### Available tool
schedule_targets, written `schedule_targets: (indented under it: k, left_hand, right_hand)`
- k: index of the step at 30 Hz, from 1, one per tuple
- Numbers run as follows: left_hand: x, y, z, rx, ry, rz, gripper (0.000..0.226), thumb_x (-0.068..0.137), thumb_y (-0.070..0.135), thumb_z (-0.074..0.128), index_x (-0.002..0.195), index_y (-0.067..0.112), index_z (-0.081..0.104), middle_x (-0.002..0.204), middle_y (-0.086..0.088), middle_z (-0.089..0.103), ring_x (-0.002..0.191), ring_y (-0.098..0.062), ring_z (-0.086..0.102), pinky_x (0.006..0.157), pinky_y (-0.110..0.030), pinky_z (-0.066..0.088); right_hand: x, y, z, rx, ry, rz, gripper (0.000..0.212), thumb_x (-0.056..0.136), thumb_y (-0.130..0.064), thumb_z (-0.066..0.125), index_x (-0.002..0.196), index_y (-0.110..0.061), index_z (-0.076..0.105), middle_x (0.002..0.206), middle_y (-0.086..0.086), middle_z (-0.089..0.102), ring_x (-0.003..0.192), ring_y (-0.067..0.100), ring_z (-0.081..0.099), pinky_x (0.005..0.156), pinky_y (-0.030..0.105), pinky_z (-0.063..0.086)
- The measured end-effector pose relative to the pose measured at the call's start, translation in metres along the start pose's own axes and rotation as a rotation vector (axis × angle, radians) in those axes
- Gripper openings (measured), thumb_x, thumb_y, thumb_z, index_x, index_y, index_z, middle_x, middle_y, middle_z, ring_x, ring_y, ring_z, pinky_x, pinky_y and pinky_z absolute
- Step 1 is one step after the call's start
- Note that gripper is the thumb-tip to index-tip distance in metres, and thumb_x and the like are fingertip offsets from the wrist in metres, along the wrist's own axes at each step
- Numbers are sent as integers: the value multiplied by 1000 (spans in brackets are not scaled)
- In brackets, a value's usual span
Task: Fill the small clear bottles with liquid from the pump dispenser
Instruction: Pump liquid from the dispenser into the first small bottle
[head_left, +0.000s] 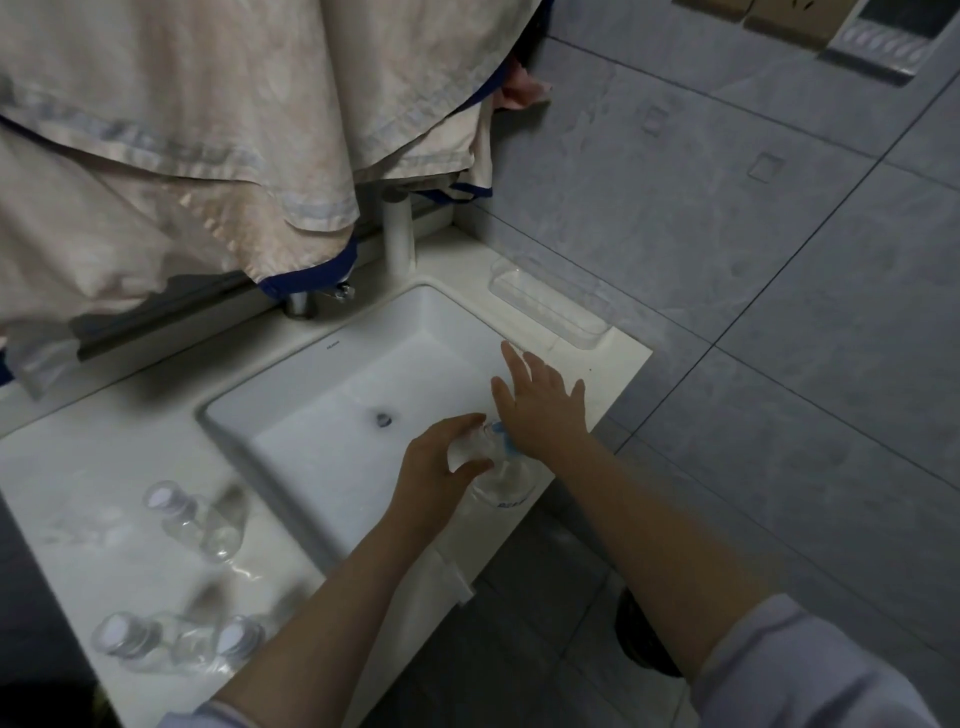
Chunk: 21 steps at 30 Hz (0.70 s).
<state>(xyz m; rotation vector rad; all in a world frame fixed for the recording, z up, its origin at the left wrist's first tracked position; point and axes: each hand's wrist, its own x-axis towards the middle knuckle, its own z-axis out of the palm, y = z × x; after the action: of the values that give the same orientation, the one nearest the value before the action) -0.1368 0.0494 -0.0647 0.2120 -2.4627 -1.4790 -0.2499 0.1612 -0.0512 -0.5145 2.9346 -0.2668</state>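
1. Writing: a small dark mark is printed on the back rim of the sink (332, 345), and blue print runs along the lower body of the dispenser (506, 480); both are too small to read.
2. Left hand (441, 462): fingers curled round one small clear bottle (467, 449), held over the sink's front right corner, its mouth just beside the dispenser's blue pump head (501, 434).
3. Right hand (543, 408): fingers straight and spread, palm down on the pump head.
4. Dispenser: one, clear-bodied, standing at the sink's front right corner, partly hidden by both hands.
5. Other bottles: three capped ones can be counted on the counter (104, 467) left of the sink, one (202, 519) lying farther back and two, (127, 636) and (234, 642), near the front edge; blur hides any more.
6. One faucet (311, 299) stands behind the sink, under hanging towels (182, 130); one clear tray (550, 306) sits on the counter at the right wall.
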Motion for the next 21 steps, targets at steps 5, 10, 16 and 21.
schedule_targets:
  k: [5,10,16,21]
  left_hand:
    - [-3,-4,4,-3,7,-22,47,79,17,71,123,10,57,124,-6,61,112,-16,57,99,-17,37]
    - [-1,-3,2,-13,9,-9,47,77,17,72,122,10,58,122,-5,62,109,-11,56,95,-15,37]
    - [1,-5,4,-14,8,-10,46,78,16,72,122,11,58,122,-3,62,110,-12,57,95,-11,35]
    - [-2,-7,6,-3,15,-5,47,78,17,72,122,10,58,122,-5,62,109,-11,57,96,-13,36]
  right_hand:
    - [-2,0,5,4,-40,12,56,99,-51,11,149,-37,-11,160,1,2,146,26,7,112,58,-4]
    - [2,0,-5,-68,9,-25,60,97,-55,11,149,-35,-13,160,1,2,146,28,9,113,58,-3]
    - [1,1,3,-17,-4,4,57,98,-52,12,149,-37,-11,160,1,4,146,27,9,113,58,-3]
    - [0,1,6,-17,-47,15,57,99,-52,11,148,-37,-13,160,1,1,146,27,7,113,57,-4]
